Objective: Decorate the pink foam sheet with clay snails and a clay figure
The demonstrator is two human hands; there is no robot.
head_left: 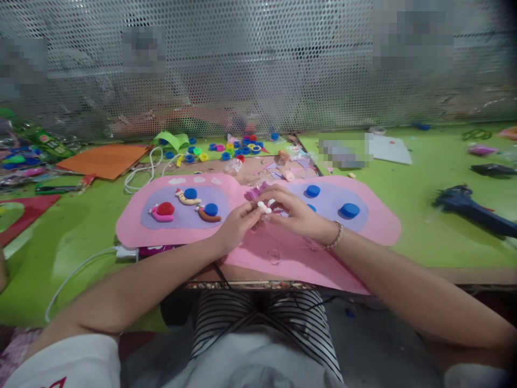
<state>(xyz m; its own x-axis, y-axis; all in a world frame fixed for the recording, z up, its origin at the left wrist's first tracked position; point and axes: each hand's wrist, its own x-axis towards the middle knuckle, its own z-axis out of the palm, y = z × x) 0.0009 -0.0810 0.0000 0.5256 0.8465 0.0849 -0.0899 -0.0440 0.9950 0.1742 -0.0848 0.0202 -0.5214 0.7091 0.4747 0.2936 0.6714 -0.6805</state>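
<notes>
In the middle of the head view, my left hand (238,223) and my right hand (293,213) meet with fingertips pinched around small white rounded lumps (264,207), which look like soft clay. A magenta ruffled piece (256,191) shows just behind my fingers; its lower part is hidden. Below them lies a pink paper shape (129,221) with purple patches. On its left patch sit a pink snail figure (163,217) with a red cap, a cream one (189,200) and a brown one (210,217), both with blue caps. Blue caps (349,210) dot the right patch, one partly covered by my right hand.
A dark blue glue gun (476,210) lies at the right. Colored bottle caps (226,156) and paper scraps are scattered at the back before a perforated metal panel (258,64). Orange paper (105,160), a green bottle (42,141) and a white cable (139,175) occupy the left.
</notes>
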